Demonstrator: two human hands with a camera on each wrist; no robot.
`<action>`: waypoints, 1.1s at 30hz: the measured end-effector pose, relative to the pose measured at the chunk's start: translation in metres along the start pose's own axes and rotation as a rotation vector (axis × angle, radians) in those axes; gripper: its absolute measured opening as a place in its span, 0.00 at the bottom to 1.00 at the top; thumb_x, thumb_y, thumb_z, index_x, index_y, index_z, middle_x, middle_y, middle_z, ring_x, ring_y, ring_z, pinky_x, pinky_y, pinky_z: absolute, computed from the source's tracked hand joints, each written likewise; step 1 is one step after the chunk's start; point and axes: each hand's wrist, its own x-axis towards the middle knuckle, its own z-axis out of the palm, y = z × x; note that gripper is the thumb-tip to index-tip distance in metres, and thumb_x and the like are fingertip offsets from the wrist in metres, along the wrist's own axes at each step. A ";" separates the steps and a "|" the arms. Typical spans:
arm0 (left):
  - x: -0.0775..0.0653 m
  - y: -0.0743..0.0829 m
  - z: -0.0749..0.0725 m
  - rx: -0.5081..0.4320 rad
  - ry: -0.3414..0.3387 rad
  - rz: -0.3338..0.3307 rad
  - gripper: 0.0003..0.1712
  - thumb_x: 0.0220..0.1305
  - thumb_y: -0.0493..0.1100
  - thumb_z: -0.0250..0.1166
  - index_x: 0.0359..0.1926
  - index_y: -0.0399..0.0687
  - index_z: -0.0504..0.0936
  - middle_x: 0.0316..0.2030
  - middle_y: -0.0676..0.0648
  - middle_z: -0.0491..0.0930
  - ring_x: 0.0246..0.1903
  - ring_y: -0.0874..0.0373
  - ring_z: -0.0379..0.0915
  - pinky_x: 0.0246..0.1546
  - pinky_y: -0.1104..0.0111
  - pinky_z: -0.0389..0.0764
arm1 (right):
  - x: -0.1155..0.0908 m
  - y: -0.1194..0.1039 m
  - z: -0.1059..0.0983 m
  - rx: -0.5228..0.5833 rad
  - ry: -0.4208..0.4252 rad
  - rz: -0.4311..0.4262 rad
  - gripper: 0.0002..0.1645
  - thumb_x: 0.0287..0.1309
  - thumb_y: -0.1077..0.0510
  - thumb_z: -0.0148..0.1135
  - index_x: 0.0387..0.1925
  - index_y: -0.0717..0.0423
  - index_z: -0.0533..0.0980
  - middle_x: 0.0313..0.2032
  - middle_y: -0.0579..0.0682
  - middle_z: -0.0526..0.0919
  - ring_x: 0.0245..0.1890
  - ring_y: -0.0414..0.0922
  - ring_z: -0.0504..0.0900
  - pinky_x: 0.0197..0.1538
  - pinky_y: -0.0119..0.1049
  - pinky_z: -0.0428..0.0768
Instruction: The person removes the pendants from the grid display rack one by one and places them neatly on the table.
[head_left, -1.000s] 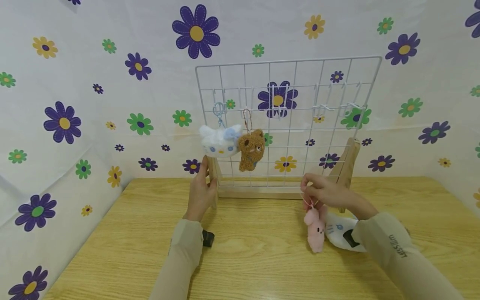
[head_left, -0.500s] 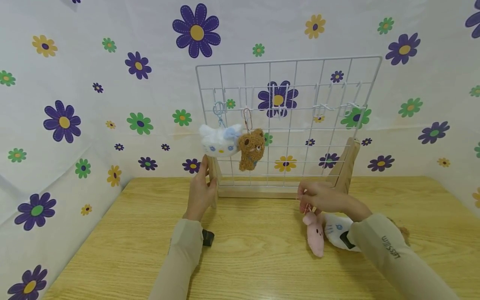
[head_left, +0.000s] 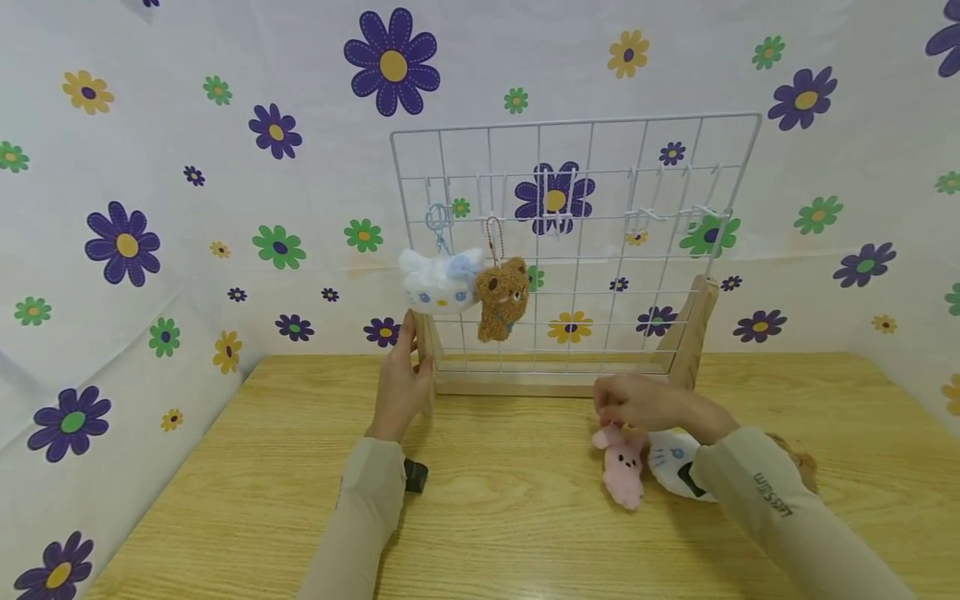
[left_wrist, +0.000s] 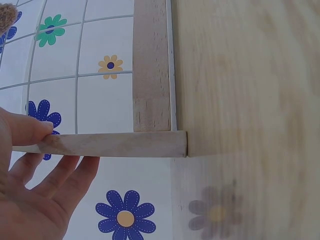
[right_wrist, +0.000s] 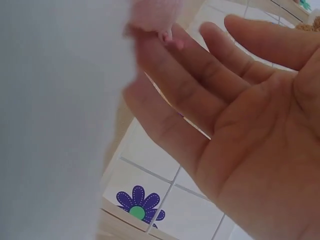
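A white wire grid rack [head_left: 570,275] stands on wooden legs. My left hand [head_left: 402,383] grips its left wooden leg [left_wrist: 115,145], thumb above and fingers below in the left wrist view. My right hand [head_left: 652,404] is low over a pink plush keychain [head_left: 624,479], which appears to rest on the table. In the right wrist view the right fingers are fairly straight, with the pink plush [right_wrist: 156,12] and its small loop at the fingertips; the thumb stands apart. A white cat-head plush [head_left: 438,283] and a brown bear plush [head_left: 502,300] hang on the rack's left side.
A white plush [head_left: 675,467] lies beside the pink one, and a brown plush [head_left: 798,462] is partly hidden behind the right sleeve. Several white hooks [head_left: 645,215] hang on the grid. Behind stands a flower-patterned backdrop [head_left: 187,275]. All rests on a wooden table [head_left: 495,517].
My right hand has moved down and slightly left, and the pink plush has lowered and turned its face toward the camera. The left hand keeps its hold on the rack's leg.
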 end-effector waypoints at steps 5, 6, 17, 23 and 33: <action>0.000 0.000 0.000 0.003 0.001 -0.001 0.42 0.66 0.22 0.58 0.78 0.35 0.53 0.67 0.26 0.66 0.59 0.30 0.73 0.52 0.47 0.83 | -0.001 -0.002 -0.002 -0.074 0.014 0.005 0.04 0.68 0.67 0.56 0.37 0.64 0.77 0.34 0.48 0.80 0.33 0.41 0.75 0.35 0.34 0.78; 0.000 0.000 0.000 0.004 -0.001 -0.001 0.42 0.66 0.22 0.58 0.78 0.35 0.53 0.67 0.26 0.66 0.59 0.30 0.72 0.52 0.47 0.83 | -0.002 -0.002 -0.004 -0.080 0.031 0.014 0.05 0.68 0.66 0.57 0.38 0.65 0.77 0.35 0.50 0.81 0.34 0.42 0.77 0.38 0.37 0.80; 0.003 0.002 0.001 -0.010 -0.007 -0.004 0.42 0.67 0.23 0.57 0.78 0.36 0.52 0.69 0.27 0.64 0.61 0.31 0.71 0.53 0.47 0.82 | -0.001 -0.015 -0.031 0.136 0.344 0.114 0.14 0.71 0.66 0.57 0.49 0.76 0.75 0.42 0.65 0.84 0.36 0.55 0.86 0.37 0.46 0.90; 0.003 0.002 -0.001 -0.013 -0.014 -0.014 0.42 0.68 0.23 0.57 0.79 0.35 0.51 0.70 0.29 0.63 0.62 0.31 0.70 0.54 0.47 0.81 | 0.004 -0.030 -0.038 0.266 0.465 0.156 0.18 0.72 0.64 0.57 0.55 0.76 0.74 0.47 0.67 0.84 0.40 0.55 0.87 0.39 0.41 0.89; 0.000 0.002 -0.001 -0.003 -0.015 -0.022 0.42 0.67 0.23 0.57 0.78 0.35 0.51 0.69 0.27 0.63 0.62 0.30 0.70 0.55 0.47 0.81 | 0.013 -0.047 -0.048 0.413 0.537 0.168 0.21 0.75 0.61 0.54 0.61 0.73 0.71 0.55 0.69 0.80 0.41 0.44 0.86 0.45 0.38 0.88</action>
